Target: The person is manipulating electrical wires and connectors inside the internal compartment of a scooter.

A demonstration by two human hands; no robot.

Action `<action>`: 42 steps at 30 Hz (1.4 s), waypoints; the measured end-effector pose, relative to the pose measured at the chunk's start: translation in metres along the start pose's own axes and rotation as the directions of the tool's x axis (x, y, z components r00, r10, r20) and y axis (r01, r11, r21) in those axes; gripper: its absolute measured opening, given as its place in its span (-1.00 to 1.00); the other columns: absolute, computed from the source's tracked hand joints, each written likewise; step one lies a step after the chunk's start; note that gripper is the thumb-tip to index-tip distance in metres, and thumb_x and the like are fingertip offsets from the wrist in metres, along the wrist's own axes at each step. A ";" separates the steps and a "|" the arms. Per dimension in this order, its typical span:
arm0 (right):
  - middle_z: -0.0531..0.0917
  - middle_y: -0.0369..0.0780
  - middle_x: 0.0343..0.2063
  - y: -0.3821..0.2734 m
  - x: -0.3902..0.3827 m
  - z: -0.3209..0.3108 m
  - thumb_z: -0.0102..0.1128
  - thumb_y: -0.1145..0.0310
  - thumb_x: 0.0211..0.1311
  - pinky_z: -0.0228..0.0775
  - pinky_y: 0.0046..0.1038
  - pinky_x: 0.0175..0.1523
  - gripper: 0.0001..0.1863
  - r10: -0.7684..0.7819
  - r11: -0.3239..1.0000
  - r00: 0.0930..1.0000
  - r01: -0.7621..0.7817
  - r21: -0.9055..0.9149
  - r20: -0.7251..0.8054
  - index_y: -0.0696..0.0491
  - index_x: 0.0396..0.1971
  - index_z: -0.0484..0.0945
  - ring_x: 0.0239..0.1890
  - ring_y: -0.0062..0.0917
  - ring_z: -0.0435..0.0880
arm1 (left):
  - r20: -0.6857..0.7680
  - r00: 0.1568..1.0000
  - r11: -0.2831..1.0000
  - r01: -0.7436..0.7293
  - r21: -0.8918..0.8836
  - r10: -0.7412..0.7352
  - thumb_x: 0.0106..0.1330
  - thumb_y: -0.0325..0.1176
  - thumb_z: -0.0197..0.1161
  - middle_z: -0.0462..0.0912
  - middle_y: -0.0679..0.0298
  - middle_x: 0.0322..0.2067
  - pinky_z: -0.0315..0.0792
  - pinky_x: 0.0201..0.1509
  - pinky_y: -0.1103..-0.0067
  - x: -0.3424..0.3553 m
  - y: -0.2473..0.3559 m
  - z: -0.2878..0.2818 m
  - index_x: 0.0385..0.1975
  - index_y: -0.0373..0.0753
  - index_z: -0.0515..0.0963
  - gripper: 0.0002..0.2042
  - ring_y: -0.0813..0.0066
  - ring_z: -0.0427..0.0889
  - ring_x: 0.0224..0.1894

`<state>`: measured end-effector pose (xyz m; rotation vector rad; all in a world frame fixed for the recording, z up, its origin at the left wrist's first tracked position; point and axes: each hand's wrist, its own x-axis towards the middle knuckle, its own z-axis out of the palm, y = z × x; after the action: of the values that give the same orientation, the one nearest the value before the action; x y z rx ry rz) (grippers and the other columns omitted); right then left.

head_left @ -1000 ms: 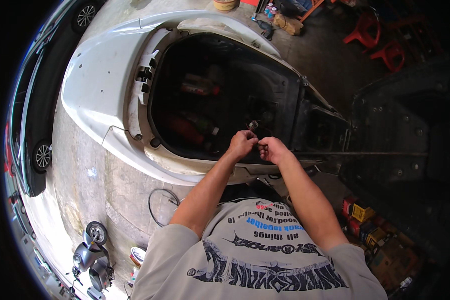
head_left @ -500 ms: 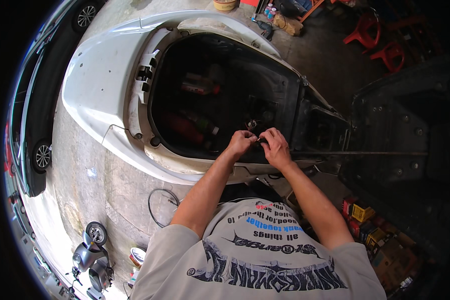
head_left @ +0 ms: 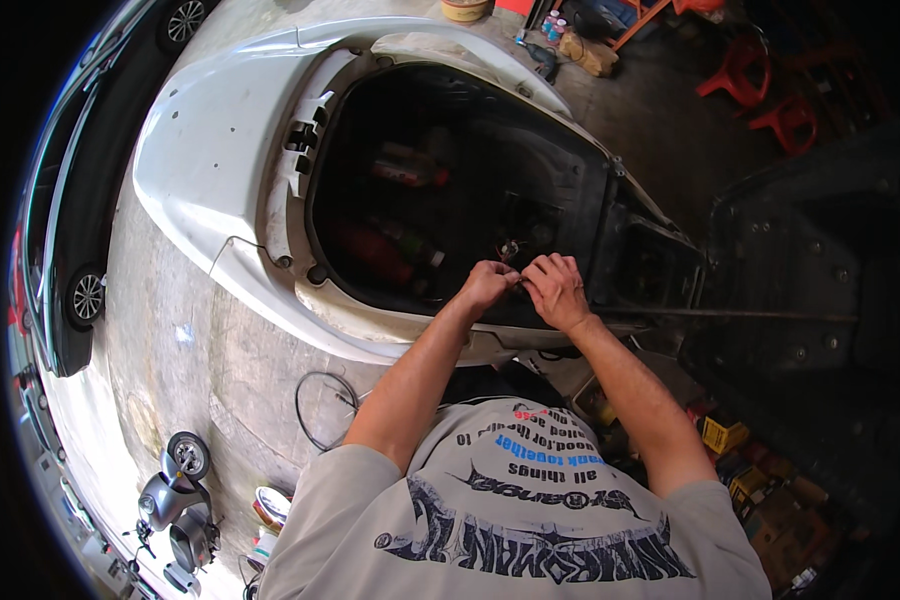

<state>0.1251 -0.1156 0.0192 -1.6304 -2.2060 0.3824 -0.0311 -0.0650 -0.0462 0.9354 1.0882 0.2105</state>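
Observation:
My left hand (head_left: 488, 285) and my right hand (head_left: 557, 291) meet over the near edge of the dark storage well (head_left: 450, 110) of a white scooter body (head_left: 195, 135). Fingertips of both are pinched close together on something small, perhaps thin wire, that I cannot make out. Just beyond them, inside the well, a small bunch of wires (head_left: 510, 248) sticks up, with pale ends. Deeper in the shadow of the well lie a bottle with a pale cap (head_left: 436, 258), a red rounded thing (head_left: 370, 250) and a reddish-white container (head_left: 410, 168).
The raised black seat (head_left: 790, 260) stands at the right, with a thin rod (head_left: 740, 313) running to it. A black cable loop (head_left: 305, 410) lies on the concrete at left. Small boxes (head_left: 725, 432) are piled at lower right. Red chairs (head_left: 740, 72) stand far right.
The view has shifted a little, so the scooter sits slightly farther right. Both hands stay pinched together at the same spot, with the right hand's fingers slightly rearranged.

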 end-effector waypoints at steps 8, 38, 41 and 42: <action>0.51 -0.25 -0.56 -0.007 -0.004 0.022 0.17 0.46 -0.04 0.24 -0.41 -0.24 -0.93 0.308 0.934 0.950 -0.294 0.203 -0.043 0.07 -0.53 0.46 -0.49 -0.38 0.48 | -0.043 0.995 0.994 -0.088 0.064 0.091 0.22 -0.34 0.21 0.54 0.38 -0.58 0.32 -0.42 0.62 0.007 -0.010 0.003 -0.48 -0.31 0.57 -0.84 0.66 0.44 -0.50; 0.48 -0.21 -0.44 0.006 0.003 0.003 0.20 0.44 -0.06 0.24 -0.31 -0.11 -0.86 -0.040 0.999 0.998 0.039 0.034 0.055 0.04 -0.44 0.47 -0.29 -0.31 0.47 | -0.041 0.993 0.991 -0.109 0.078 0.112 0.18 -0.32 0.21 0.59 0.28 -0.55 0.39 -0.40 0.58 0.009 -0.014 0.001 -0.38 -0.36 0.59 -0.80 0.59 0.50 -0.51; 0.49 -0.23 -0.55 0.005 0.001 0.021 0.20 0.41 -0.03 0.29 -0.35 -0.23 -0.91 0.176 0.972 0.983 -0.180 0.149 0.045 0.06 -0.52 0.48 -0.44 -0.33 0.49 | -0.045 0.991 0.983 -0.121 0.138 0.128 0.17 -0.32 0.21 0.61 0.23 -0.52 0.41 -0.36 0.55 0.011 -0.017 0.002 -0.37 -0.33 0.59 -0.81 0.53 0.55 -0.47; 0.49 -0.25 -0.64 0.005 0.001 0.026 0.20 0.41 0.00 0.34 -0.39 -0.35 -0.90 0.383 0.898 0.920 -0.393 0.197 0.087 0.07 -0.58 0.49 -0.56 -0.37 0.49 | -0.061 0.988 0.979 -0.133 0.157 0.144 0.17 -0.32 0.21 0.61 0.23 -0.52 0.41 -0.36 0.55 0.011 -0.017 0.002 -0.37 -0.33 0.59 -0.81 0.53 0.55 -0.47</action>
<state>0.1178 -0.1134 -0.0066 -1.9517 -1.7846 0.7429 -0.0288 -0.0710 -0.0657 1.1500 1.1176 0.2797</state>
